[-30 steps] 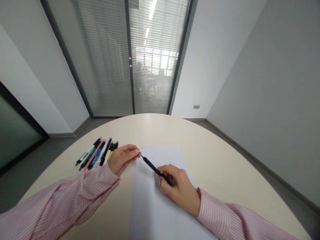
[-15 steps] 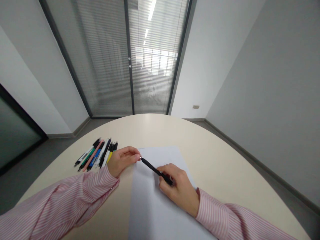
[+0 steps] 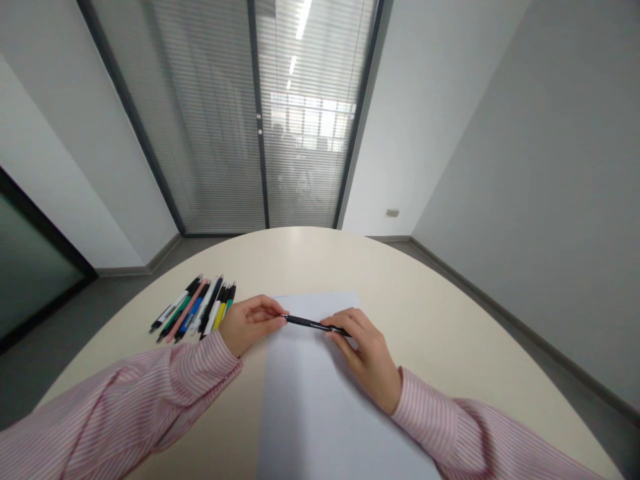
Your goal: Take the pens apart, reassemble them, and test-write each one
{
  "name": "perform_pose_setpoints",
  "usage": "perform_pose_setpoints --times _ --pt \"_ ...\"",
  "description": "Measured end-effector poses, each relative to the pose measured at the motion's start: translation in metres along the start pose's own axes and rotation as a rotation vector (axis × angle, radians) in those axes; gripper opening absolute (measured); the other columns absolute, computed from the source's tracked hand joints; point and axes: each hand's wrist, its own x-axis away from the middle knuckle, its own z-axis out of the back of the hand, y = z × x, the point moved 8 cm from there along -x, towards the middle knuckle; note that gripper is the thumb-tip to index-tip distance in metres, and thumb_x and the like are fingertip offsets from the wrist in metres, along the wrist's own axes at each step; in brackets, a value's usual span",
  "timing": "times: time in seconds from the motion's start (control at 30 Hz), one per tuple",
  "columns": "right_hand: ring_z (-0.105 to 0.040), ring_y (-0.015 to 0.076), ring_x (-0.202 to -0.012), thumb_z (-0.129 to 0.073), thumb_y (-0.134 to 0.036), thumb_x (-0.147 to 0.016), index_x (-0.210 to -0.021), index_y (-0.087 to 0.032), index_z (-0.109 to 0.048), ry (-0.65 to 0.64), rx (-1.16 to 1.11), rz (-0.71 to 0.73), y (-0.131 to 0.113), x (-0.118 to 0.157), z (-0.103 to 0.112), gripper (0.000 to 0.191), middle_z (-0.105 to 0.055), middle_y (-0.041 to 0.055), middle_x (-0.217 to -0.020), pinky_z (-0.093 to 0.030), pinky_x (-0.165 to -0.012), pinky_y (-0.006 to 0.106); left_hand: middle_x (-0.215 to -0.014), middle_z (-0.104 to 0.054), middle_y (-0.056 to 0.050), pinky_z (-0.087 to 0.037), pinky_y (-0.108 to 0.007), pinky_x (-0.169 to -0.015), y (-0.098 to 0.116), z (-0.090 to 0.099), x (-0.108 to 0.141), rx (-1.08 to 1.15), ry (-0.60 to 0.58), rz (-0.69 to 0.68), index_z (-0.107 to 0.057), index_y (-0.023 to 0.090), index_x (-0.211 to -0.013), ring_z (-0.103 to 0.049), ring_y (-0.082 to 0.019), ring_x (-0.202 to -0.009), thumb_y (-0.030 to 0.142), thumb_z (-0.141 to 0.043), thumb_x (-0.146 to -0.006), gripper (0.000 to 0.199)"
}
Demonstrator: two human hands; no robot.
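Note:
A black pen (image 3: 307,323) is held nearly level above a white sheet of paper (image 3: 320,407). My left hand (image 3: 253,323) pinches its left tip between thumb and fingers. Around the pen's right end, the thumb and fingers of my right hand (image 3: 367,353) are closed. To the left of my left hand, several pens (image 3: 195,310) in black, white, green, pink, blue and yellow lie side by side. My left hand partly hides the rightmost of them.
The round cream table (image 3: 425,313) carries the paper and pens, with its curved edge beyond my hands. Behind it stand a glass partition with blinds (image 3: 215,133) and grey-white walls.
My right hand has moved up and slightly right with the pen's right end, so the pen has turned from a slant to nearly level. My left hand has barely moved.

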Motion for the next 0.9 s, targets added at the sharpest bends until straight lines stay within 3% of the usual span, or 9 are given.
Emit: perform_pose_setpoints --times 0.17,0.33,0.47,0.57,0.7,0.9 --pt "-0.056 0.0175 -0.087 -0.047 -0.019 -0.092 -0.101 -0.021 -0.058 -0.04 -0.032 -0.013 0.001 0.0 -0.003 0.014 -0.062 0.0048 -0.091 -0.044 -0.077 0.03 -0.078 -0.074 -0.004 -0.054 -0.017 -0.07 0.003 -0.003 0.001 0.029 0.001 -0.022 -0.063 0.013 -0.072 -0.068 -0.011 -0.07 0.022 -0.08 -0.058 0.024" --pt "-0.055 0.0162 -0.08 -0.037 -0.021 -0.095 -0.102 -0.019 -0.052 -0.137 -0.04 -0.103 0.004 0.001 -0.013 0.017 -0.06 0.0045 -0.086 -0.043 -0.075 0.029 -0.082 -0.074 -0.006 -0.055 -0.018 -0.073 0.003 -0.005 0.001 -0.005 -0.02 -0.04 -0.062 0.013 -0.075 -0.069 -0.013 -0.073 0.022 -0.078 -0.061 0.023" --pt "-0.052 0.0143 -0.07 -0.051 -0.024 -0.089 -0.096 -0.019 -0.051 -0.193 -0.028 -0.122 0.005 0.002 -0.018 0.008 -0.059 0.0023 -0.084 -0.041 -0.065 0.025 -0.087 -0.074 -0.007 -0.055 -0.02 -0.075 0.001 -0.011 0.005 -0.082 -0.096 -0.052 -0.062 0.013 -0.079 -0.069 -0.014 -0.078 0.022 -0.075 -0.067 0.02" --pt "-0.051 0.0137 -0.069 -0.047 -0.023 -0.091 -0.094 -0.019 -0.052 -0.194 -0.025 -0.101 0.004 0.001 -0.017 0.007 -0.056 0.0019 -0.081 -0.041 -0.065 0.025 -0.088 -0.073 -0.008 -0.055 -0.019 -0.076 0.003 -0.012 0.008 -0.116 -0.104 -0.087 -0.062 0.013 -0.078 -0.069 -0.015 -0.08 0.022 -0.074 -0.068 0.018" --pt "-0.053 0.0153 -0.078 -0.037 -0.025 -0.095 -0.093 -0.02 -0.057 -0.185 -0.001 -0.077 0.003 0.0 -0.016 0.02 -0.055 0.0036 -0.084 -0.041 -0.072 0.027 -0.084 -0.073 -0.008 -0.056 -0.02 -0.075 0.009 -0.015 0.01 -0.164 -0.112 -0.141 -0.064 0.013 -0.077 -0.069 -0.015 -0.077 0.022 -0.073 -0.069 0.015" --pt "-0.051 0.0136 -0.069 -0.053 -0.027 -0.088 -0.096 -0.02 -0.052 -0.176 -0.03 -0.118 0.006 0.001 -0.016 0.011 -0.056 0.0012 -0.083 -0.041 -0.063 0.024 -0.084 -0.073 -0.008 -0.056 -0.022 -0.076 0.011 -0.016 0.009 -0.179 -0.107 -0.162 -0.065 0.013 -0.078 -0.069 -0.016 -0.078 0.021 -0.073 -0.069 0.014"
